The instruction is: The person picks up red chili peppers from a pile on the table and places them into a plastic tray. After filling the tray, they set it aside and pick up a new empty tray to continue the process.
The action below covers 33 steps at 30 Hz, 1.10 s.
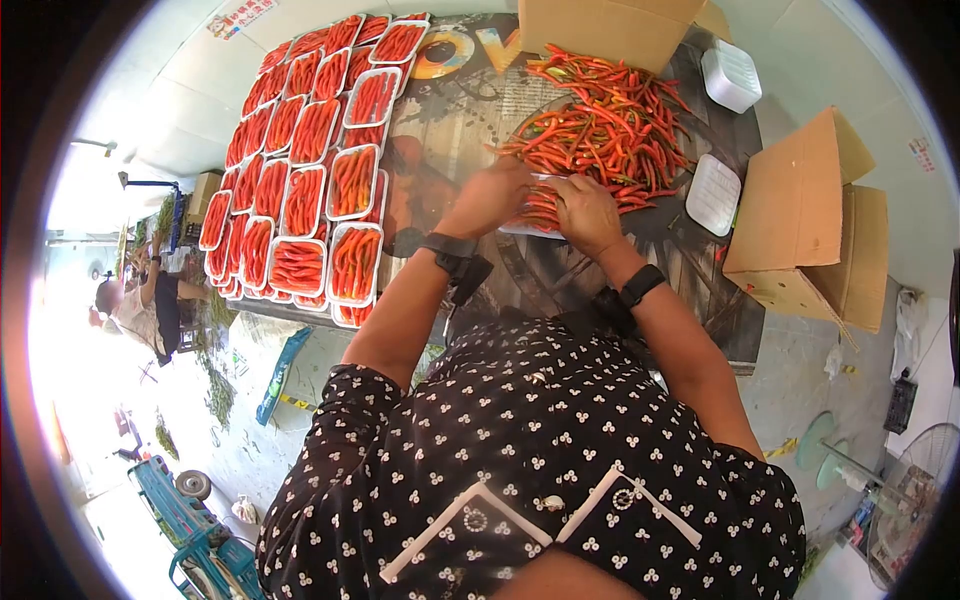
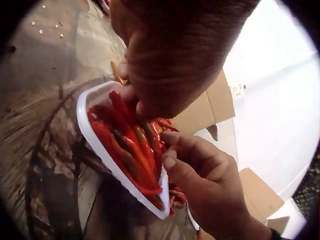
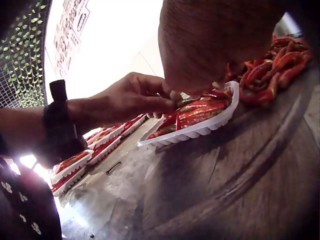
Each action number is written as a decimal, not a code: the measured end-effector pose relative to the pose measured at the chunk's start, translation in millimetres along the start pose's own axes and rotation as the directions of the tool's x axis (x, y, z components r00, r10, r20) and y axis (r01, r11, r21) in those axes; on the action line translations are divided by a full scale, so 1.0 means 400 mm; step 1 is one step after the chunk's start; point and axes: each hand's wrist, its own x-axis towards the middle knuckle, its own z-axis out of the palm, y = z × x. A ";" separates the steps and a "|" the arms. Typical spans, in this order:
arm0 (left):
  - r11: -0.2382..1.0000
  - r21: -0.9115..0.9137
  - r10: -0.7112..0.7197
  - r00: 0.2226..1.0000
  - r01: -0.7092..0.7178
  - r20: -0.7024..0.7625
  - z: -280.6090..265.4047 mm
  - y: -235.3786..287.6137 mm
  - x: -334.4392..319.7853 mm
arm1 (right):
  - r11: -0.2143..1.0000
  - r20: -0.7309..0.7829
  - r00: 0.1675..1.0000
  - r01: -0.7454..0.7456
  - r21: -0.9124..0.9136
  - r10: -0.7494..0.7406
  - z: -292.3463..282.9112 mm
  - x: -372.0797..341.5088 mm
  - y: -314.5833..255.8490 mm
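Observation:
A white tray (image 2: pixel 92 131) (image 3: pixel 200 131) holds long red chilies (image 2: pixel 131 145) (image 3: pixel 202 114), some with green or brownish parts, lying side by side. In the head view, the left hand (image 1: pixel 497 196) is at the tray's left side and the right hand (image 1: pixel 590 215) at its right side. Up close, the left hand (image 2: pixel 170 65) (image 3: pixel 132 97) has its fingertips on the chilies at one end of the tray. Thumb and fingertips of the right hand (image 2: pixel 207 172) (image 3: pixel 220 45) pinch chilies at the tray's other side. A loose chili pile (image 1: pixel 610 125) lies just beyond both hands.
Several filled trays (image 1: pixel 300 210) stand in stacked rows on the table's left. At the right lie an empty white tray (image 1: pixel 714 195) and a stack of white trays (image 1: pixel 731 77). Cardboard boxes stand at the back (image 1: pixel 620 30) and right side (image 1: pixel 795 215).

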 end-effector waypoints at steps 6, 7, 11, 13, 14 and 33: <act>0.999 0.003 -0.035 0.999 0.035 -0.008 0.016 -0.010 -0.002 | 1.000 0.022 1.000 0.014 -0.017 -0.013 0.021 -0.008 0.008; 0.999 0.039 -0.010 1.000 0.010 -0.005 0.022 -0.016 -0.001 | 0.999 0.007 0.999 0.032 -0.009 -0.032 0.019 -0.009 0.003; 0.994 0.111 -0.002 1.000 0.003 -0.009 0.045 -0.029 0.002 | 0.998 -0.043 0.997 0.063 0.001 -0.063 0.015 -0.006 -0.008; 0.993 0.114 -0.044 0.999 0.042 0.014 0.037 -0.021 0.006 | 0.999 -0.028 0.999 0.035 0.007 -0.035 -0.004 -0.002 -0.021; 0.990 0.115 -0.092 0.995 0.087 0.040 0.033 -0.017 0.007 | 1.000 -0.007 1.000 0.005 0.017 -0.005 -0.014 -0.001 -0.026; 0.980 0.033 -0.198 0.970 0.196 0.142 -0.045 0.067 -0.018 | 0.979 -0.014 0.979 -0.201 0.014 0.201 -0.079 -0.132 0.046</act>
